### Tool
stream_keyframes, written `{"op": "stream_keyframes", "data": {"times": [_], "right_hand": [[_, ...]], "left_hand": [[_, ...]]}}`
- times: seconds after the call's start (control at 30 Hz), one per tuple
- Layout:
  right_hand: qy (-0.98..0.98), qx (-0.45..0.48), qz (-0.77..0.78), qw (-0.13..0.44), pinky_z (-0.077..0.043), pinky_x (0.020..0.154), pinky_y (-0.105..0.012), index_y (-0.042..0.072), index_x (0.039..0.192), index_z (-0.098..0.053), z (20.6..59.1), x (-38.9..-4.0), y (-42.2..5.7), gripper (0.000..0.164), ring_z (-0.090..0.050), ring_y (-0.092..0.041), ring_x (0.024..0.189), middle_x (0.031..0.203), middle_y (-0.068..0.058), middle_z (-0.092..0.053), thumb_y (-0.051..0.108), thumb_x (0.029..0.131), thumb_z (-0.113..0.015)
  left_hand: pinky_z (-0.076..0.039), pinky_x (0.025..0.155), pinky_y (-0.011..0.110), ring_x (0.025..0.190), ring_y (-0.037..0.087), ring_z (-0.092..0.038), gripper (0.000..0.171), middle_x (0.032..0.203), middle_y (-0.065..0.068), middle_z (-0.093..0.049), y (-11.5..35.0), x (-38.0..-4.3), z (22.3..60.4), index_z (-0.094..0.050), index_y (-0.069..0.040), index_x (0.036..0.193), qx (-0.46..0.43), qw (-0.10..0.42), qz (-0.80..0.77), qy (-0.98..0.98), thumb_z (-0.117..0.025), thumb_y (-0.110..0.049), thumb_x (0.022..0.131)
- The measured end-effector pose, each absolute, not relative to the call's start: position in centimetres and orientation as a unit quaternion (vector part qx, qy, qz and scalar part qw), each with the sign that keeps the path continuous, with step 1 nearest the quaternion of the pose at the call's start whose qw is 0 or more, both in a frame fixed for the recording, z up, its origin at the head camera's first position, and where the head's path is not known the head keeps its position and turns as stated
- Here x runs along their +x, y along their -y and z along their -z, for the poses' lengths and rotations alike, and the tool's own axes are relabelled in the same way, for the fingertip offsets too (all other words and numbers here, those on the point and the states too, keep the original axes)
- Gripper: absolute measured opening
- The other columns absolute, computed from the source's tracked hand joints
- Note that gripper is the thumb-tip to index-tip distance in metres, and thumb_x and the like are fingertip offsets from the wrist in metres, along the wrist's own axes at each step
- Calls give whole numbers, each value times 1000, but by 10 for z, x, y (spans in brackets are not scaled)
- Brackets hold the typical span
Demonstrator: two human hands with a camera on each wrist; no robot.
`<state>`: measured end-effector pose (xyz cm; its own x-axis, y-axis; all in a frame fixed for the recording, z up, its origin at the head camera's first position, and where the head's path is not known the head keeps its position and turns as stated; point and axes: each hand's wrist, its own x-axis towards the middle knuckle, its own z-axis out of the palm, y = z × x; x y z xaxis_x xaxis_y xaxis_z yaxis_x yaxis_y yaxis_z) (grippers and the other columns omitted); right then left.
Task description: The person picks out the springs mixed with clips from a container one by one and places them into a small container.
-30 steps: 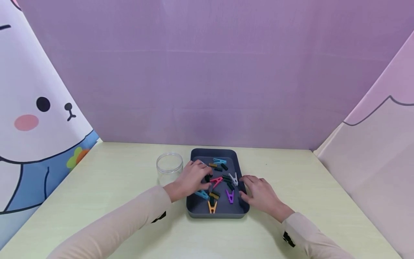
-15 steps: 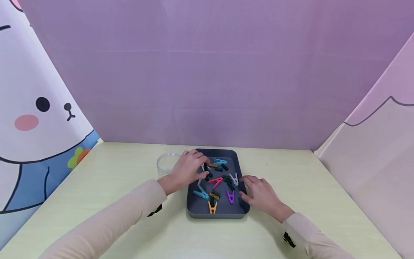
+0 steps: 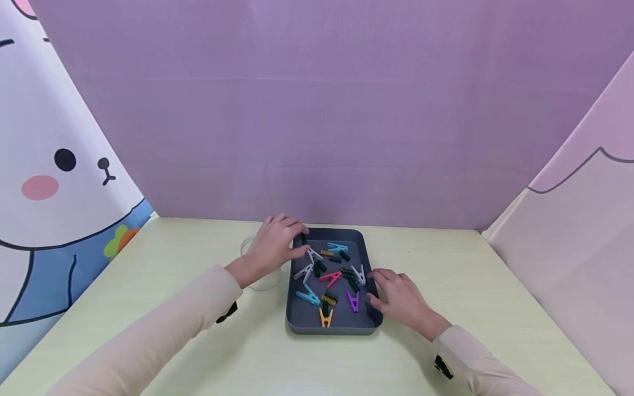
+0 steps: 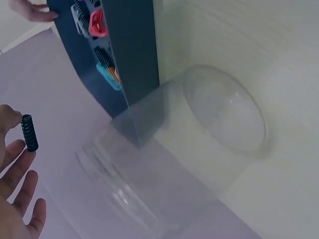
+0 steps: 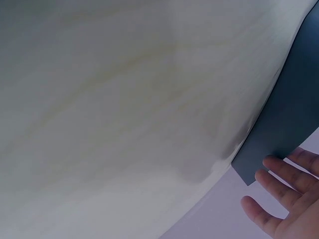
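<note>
Dark green spring (image 4: pixel 30 133) is what's in the left hand (image 3: pixel 272 242), pinched by one end at the thumb, with a fingertip at the other end. Rest of those fingers are loosely spread, not wrapped around anything. Back of the hand faces up, arm reaching forward from the lower left in a beige sleeve (image 3: pixel 163 324), fingertips over the far left corner of the gray tray (image 3: pixel 330 331). From the head view it also covers part of the clear jar (image 4: pixel 119 191) just left of the tray.

Right hand (image 3: pixel 400 295) is just chilling at the tray's right side, fingers extended and a bit apart, fingertips at the wall, grip wide and nothing in it.

As for the spring itself: short little cylinder, coils close together, slightly tilted in the left wrist view, nearly black from the head camera. Down in the tray there are more dark springs and some gold ones, mixed with a red clip (image 3: pixel 331 277), a purple clip (image 3: pixel 353 301) and a yellow clip (image 3: pixel 325 318).
</note>
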<state>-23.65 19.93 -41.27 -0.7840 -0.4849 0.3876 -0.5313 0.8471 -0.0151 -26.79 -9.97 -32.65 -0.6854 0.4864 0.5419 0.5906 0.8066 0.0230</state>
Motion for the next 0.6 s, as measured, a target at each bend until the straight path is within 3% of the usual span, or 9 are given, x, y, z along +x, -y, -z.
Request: {"op": "stream_keyframes", "data": {"times": [0.37,0.6], "right_hand": [[942,269,-59,191,-48,80,-43,7,108,-62,413,-238,-199,39,-57,-23,107,113,-7,-62,32,78,-65],[942,269,-57,191,-48,81,-43,8,108,-61,413,-237,-198,39,-57,-23,107,113,-8,-62,32,78,-66]], "left_hand": [[-42,74,39,93,22,-55,27,98,1,-67,127,-273,321,-69,-16,96,-274,315,111,902,-71,-33,76],[-43,77,42,95,24,-55,26,96,2,-67,144,-273,325,-69,-14,95,-259,330,108,901,-73,-30,74]]}}
